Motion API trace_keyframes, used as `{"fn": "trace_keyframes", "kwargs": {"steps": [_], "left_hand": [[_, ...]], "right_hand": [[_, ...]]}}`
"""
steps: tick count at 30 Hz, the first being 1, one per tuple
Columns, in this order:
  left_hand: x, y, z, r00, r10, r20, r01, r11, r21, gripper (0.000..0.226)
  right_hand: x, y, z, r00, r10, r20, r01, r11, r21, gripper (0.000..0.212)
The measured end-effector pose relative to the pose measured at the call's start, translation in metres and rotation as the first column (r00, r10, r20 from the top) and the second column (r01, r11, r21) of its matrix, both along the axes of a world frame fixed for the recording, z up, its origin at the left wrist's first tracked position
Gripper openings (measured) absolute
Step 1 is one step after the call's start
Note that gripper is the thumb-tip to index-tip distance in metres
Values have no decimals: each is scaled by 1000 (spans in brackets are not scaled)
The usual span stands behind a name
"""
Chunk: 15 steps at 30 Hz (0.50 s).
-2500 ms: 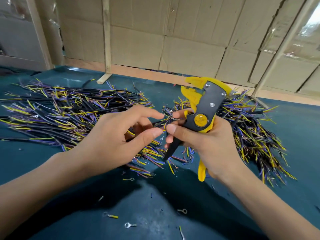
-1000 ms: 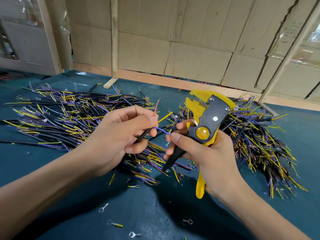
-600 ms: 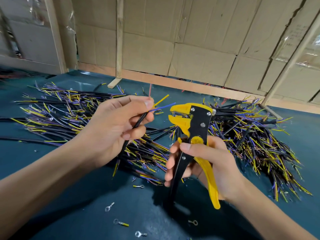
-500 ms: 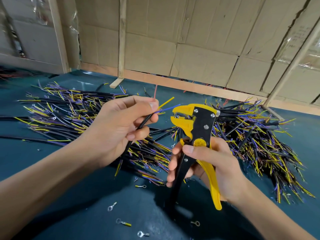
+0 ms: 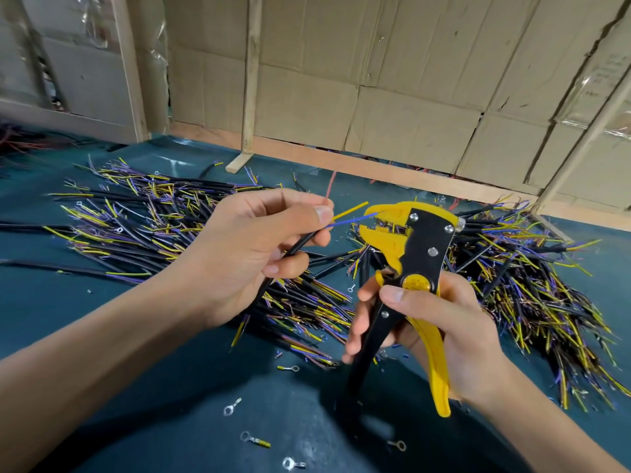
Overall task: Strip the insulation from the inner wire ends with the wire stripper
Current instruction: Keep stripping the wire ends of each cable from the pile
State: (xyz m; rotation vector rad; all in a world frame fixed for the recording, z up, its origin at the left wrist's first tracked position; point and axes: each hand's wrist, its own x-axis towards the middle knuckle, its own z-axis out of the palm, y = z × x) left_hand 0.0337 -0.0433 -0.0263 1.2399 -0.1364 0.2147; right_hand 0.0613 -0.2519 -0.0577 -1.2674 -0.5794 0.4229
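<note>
My left hand (image 5: pixel 252 254) pinches a black sheathed cable (image 5: pixel 300 242) between thumb and fingers. Three thin inner wires fan out of its end: a yellow one (image 5: pixel 351 210), a blue one (image 5: pixel 355 220) and a reddish one (image 5: pixel 330 186) pointing up. My right hand (image 5: pixel 440 332) grips the yellow and black wire stripper (image 5: pixel 409 254) by its handles, jaws up and facing left. The handles stand spread apart. The blue wire's tip reaches into the stripper's yellow jaws (image 5: pixel 379 221).
Two heaps of black cables with yellow and purple ends lie on the dark green table, one heap at the left (image 5: pixel 143 220) and one at the right (image 5: pixel 532 285). Loose ring terminals (image 5: pixel 254 440) and insulation scraps dot the near table. A cardboard wall (image 5: pixel 375 80) stands behind.
My right hand turned the stripper upright and shifted its grip onto the handles. My left hand lifted the cable, and the blue wire's tip has moved into the jaws.
</note>
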Motion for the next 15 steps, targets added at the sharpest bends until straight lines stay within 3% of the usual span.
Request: {"fn": "trace_keyframes", "kwargs": {"steps": [7, 15], "left_hand": [[0, 0, 0, 999, 24, 21, -24, 1000, 3, 14], [0, 3, 2, 996, 48, 81, -53, 997, 59, 15]], "right_hand": [[0, 0, -2, 994, -52, 93, 60, 994, -88, 24], [1, 0, -1, 996, -66, 61, 68, 997, -44, 26]]}}
